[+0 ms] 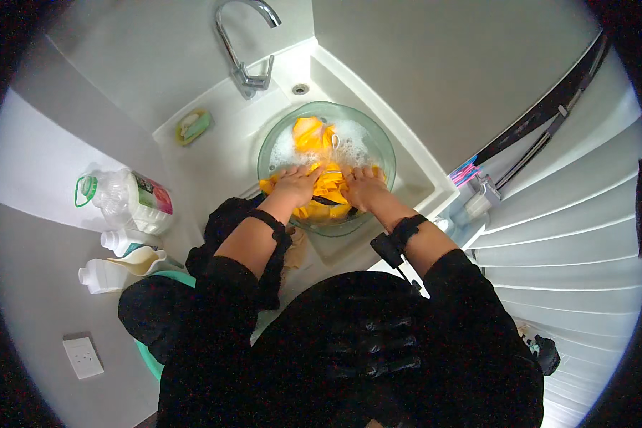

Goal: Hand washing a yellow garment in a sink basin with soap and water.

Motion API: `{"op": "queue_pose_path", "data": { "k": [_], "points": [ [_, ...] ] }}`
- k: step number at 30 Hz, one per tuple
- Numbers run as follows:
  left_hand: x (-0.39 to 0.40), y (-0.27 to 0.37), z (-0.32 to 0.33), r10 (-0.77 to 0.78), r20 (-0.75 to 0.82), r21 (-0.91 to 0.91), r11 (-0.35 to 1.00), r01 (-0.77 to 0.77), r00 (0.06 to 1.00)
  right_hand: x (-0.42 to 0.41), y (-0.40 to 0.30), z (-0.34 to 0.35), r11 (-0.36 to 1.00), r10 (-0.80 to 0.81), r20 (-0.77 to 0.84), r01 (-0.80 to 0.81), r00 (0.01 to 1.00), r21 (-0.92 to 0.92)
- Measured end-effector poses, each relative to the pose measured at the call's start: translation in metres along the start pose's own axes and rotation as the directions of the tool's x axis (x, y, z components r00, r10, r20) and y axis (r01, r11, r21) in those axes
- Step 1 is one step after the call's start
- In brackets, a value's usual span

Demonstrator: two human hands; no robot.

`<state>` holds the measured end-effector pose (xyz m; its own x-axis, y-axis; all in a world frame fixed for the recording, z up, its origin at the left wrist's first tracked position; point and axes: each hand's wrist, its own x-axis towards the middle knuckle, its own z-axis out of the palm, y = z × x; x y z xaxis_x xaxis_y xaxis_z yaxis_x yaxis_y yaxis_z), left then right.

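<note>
A round, clear greenish plastic basin (267, 144) stands in the white sink and holds water with white suds (356, 140). In it lies a wet yellow garment (329, 182), partly under water, with a bunched end (307, 134) rising out of the foam. A white cord loop and a dark strip show on the cloth. My left hand (294, 184) bears down on the near left part, fingers curled into the fabric. My right hand (365, 187) grips the near right part the same way. The fingertips are partly hidden in folds and foam.
A chrome faucet (254, 80) and drain (300, 89) are at the back. Soap (197, 125) sits on a dish at the left. Dark cloth (222, 224) hangs over the sink's near left edge. A large clear jug (125, 198) and white bottles (107, 275) stand left; pink and blue hangers (465, 171) right.
</note>
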<state>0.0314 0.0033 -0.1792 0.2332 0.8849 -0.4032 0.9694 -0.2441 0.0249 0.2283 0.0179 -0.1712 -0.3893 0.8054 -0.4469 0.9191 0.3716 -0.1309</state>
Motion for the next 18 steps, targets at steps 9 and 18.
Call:
{"op": "queue_pose_path", "data": {
  "k": [9,18],
  "points": [
    [0.006,0.005,-0.003,-0.026,0.051,-0.038,0.999,0.028,0.998,0.027,0.007,0.014,0.985,-0.054,0.158,0.079,0.986,-0.155],
    [0.016,-0.035,0.001,0.084,-0.241,-0.573,0.791,-0.212,0.967,0.019,0.013,-0.002,0.874,0.027,-0.269,0.108,0.963,0.473]
  ]
}}
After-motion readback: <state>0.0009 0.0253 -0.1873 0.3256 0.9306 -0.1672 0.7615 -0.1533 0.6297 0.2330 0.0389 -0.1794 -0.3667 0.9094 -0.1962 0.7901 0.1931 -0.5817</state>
